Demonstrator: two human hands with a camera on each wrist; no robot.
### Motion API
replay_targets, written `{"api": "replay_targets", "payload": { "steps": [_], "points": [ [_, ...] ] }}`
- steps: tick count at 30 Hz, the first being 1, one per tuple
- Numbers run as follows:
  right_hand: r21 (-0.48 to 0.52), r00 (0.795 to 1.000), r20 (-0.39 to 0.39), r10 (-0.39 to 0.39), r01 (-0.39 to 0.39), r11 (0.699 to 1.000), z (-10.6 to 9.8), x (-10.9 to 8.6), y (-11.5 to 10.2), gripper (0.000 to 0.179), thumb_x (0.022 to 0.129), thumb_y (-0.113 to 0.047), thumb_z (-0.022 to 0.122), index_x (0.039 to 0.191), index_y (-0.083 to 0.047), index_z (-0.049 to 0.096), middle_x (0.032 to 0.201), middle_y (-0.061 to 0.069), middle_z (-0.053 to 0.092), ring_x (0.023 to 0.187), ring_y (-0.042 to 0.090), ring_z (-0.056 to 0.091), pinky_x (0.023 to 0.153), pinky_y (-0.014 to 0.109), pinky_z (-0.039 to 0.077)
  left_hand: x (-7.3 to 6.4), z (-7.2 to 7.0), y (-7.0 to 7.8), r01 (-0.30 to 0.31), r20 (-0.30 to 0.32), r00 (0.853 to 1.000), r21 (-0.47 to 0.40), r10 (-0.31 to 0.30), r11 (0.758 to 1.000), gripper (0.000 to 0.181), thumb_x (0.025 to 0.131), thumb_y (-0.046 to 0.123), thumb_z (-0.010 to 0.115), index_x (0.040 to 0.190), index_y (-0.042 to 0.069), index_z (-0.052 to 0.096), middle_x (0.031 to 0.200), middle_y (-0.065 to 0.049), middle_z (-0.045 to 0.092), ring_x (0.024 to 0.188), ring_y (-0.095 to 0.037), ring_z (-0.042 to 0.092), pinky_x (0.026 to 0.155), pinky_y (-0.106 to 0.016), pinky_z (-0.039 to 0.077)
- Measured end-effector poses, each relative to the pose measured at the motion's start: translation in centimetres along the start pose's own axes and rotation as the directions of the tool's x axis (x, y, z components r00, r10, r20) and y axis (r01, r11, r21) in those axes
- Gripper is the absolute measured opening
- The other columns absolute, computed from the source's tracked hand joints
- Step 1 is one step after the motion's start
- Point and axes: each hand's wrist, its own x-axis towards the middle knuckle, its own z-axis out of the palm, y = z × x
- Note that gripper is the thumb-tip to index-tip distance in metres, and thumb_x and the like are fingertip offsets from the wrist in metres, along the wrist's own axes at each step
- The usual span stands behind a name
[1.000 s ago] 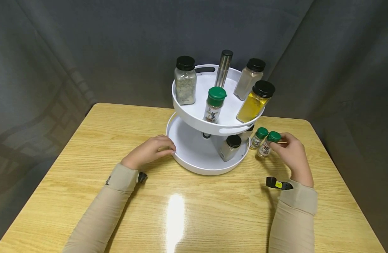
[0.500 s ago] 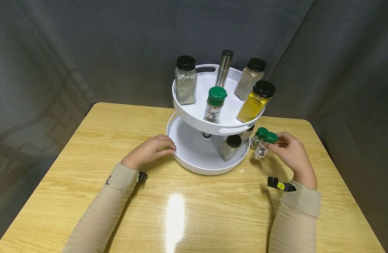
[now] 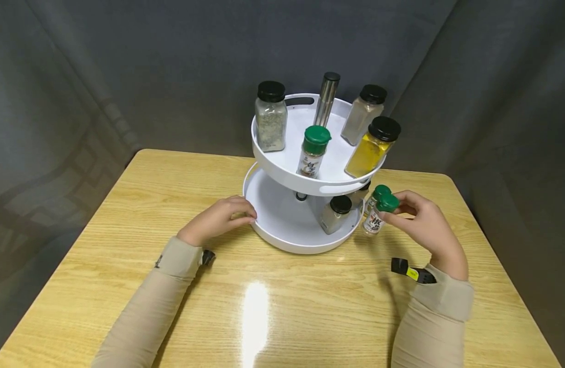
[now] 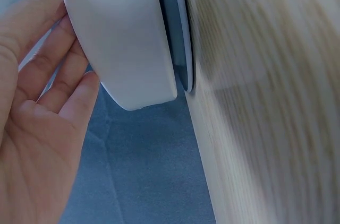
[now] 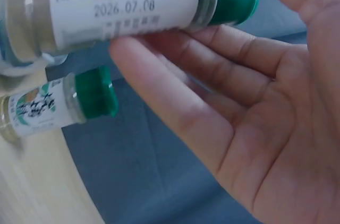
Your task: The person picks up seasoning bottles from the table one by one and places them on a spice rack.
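Observation:
In the head view my left hand holds the rim of the lower white tray of a two-tier rack at its left side. The left wrist view has the thumb and fingertips at the tray wall. My right hand pinches a green-capped spice bottle near its cap, just right of the lower tray. That bottle leans slightly and partly covers a second green-capped bottle. Up close in the right wrist view, the held bottle shows a printed label, with the other bottle beyond the fingers.
Black-lidded jars, one with yellow contents, and a green-capped bottle stand on the upper tray around a metal post. The lower tray bears a black-lidded jar, another partly hidden behind. Grey curtains surround the wooden table.
My right hand has brought the held bottle left, closer to the lower tray and in front of the other green-capped bottle. The left hand has stayed at the rim.

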Motion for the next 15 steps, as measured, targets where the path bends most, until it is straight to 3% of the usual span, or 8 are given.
{"api": "replay_targets", "payload": {
  "steps": [8,15],
  "points": [
    [0.054,0.996,0.012,-0.083,0.082,0.995,0.1,-0.4,-1.4,0.034,0.091,-0.024,0.079,0.117,-0.005,0.067,0.112,0.008,0.065,0.096,0.009,0.063,0.074,0.018,0.055,0.1,0.0,0.0,0.006,0.003,1.0,0.006,-0.006,1.0,0.009,0.096,0.012,0.071,0.103,0.008,0.075,0.102,0.004,0.07,0.1,-0.013,0.062,0.093,-0.033,0.053],
    [0.11,0.983,0.04,-0.178,0.173,0.979,1.1,-0.2,-2.3,0.03,0.09,-0.014,0.08,0.115,-0.003,0.068,0.109,0.008,0.066,0.095,0.012,0.062,0.075,0.024,0.058,0.1,0.1,-0.1,0.007,0.0,1.0,-0.001,-0.007,1.0,0.008,0.096,0.012,0.071,0.102,0.008,0.075,0.101,0.005,0.069,0.1,-0.013,0.062,0.093,-0.033,0.053]
  ]
}}
